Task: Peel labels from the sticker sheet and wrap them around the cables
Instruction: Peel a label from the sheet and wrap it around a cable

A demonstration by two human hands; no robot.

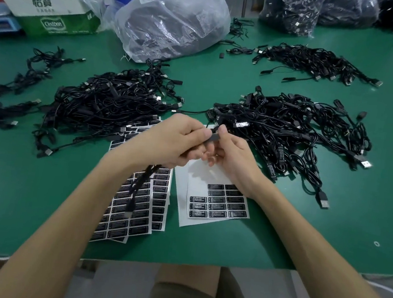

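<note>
Both left hand [172, 144] and right hand [234, 159] pinch the cable [212, 137], lying crosswise between their fingers [202, 132], above the sticker sheet [188, 186].

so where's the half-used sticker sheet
In the head view the half-used sticker sheet lies flat on the green table below the right hand, right of the stack of full label sheets.

Even, soft light — warped, blurred edges
</note>
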